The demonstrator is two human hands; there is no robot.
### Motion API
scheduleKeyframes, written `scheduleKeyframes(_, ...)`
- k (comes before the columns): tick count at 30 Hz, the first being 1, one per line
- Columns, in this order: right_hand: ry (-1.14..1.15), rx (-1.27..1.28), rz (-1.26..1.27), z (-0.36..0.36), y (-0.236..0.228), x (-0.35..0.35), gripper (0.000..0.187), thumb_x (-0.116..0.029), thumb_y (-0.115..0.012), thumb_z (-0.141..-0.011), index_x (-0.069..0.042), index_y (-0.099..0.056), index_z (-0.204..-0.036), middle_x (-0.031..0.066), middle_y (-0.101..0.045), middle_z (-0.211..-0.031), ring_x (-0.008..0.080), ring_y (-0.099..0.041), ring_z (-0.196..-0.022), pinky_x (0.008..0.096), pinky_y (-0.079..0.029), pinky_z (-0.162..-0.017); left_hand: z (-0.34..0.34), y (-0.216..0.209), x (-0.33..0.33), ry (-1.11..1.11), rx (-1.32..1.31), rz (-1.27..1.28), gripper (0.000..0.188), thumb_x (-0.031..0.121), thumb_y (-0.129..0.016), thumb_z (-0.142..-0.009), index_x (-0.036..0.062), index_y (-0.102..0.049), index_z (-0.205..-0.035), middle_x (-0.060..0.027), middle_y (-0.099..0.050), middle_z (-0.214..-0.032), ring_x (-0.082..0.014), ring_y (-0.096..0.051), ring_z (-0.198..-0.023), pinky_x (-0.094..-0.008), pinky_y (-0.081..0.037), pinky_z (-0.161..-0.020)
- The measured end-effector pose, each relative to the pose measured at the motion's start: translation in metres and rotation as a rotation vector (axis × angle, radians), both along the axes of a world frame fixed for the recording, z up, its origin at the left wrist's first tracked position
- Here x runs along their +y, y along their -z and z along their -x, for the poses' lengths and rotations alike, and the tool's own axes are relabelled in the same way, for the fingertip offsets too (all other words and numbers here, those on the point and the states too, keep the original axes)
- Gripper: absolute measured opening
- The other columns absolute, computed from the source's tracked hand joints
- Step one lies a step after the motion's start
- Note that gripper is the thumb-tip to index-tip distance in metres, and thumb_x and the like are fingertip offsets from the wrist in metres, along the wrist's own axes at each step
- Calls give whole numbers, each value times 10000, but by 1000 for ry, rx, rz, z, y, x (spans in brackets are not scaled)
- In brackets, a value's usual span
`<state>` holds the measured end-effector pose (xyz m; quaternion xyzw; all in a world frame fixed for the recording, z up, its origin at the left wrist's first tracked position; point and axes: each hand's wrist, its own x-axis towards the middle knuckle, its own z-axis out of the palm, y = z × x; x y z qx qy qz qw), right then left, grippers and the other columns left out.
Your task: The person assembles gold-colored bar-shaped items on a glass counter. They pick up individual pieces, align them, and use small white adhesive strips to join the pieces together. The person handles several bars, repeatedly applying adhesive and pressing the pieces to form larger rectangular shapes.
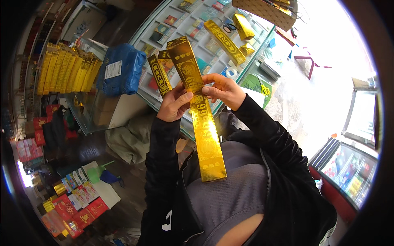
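Observation:
A long, narrow gold box (208,141) with printed patterns slants across my front, its lower end close to my chest. My left hand (174,104) is closed around its left side, the thumb lying on the front face. From the other side my right hand (223,91) pinches the box near its middle, fingers bent against the edge. Just beyond my left hand, another gold box (159,76) lies on the glass counter (144,96), partly hidden. Farther right on the counter are a similar gold box (225,43) and a shorter gold piece (243,27).
Dark-handled scissors (229,28) and a tape roll (231,73) lie on the counter. A patterned carton (266,11) stands at its far end. At left are a blue wrapped package (123,69) and a row of upright gold boxes (65,69). A glass display case (349,168) stands right.

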<state>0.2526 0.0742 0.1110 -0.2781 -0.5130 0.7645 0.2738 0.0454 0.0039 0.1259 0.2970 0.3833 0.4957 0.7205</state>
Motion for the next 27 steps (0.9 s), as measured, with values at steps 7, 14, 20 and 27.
scheduleKeyframes(7,-93,-56,14,26,17,-3,424,-284,-688,-921,-8,-563,-1219,29,-659,-917,93,-627,-779,241,-513,-614,18,27,-29,-131,-41,68,477,165,-630,-925,-28,-467,-1330,-86,-600,-1199,-150,-628,-1035,-246,-544,-798)
scheduleKeyframes(14,28,-454,-597,98,57,21,343,-287,-645,-900,-30,-609,-1124,102,-672,-1022,190,-656,-763,341,-537,-679,74,50,-112,-742,132,88,337,170,-632,-948,11,-544,-1232,-68,-620,-1150,-127,-620,-1008,-270,-534,-807)
scheduleKeyframes(20,77,-570,-868,131,76,59,226,-250,-628,-867,-60,-634,-989,133,-657,-1004,324,-652,-879,414,-526,-780,98,58,-145,-1006,387,59,338,160,-688,-922,-6,-539,-1177,-69,-636,-1075,-117,-614,-980,-270,-504,-844)
scheduleKeyframes(27,187,-689,-910,104,92,83,185,-202,-640,-830,-67,-652,-956,138,-657,-983,335,-638,-934,435,-514,-832,104,74,-146,-979,752,81,353,165,-709,-902,-36,-498,-1102,-109,-619,-1060,-124,-597,-944,-265,-478,-852)
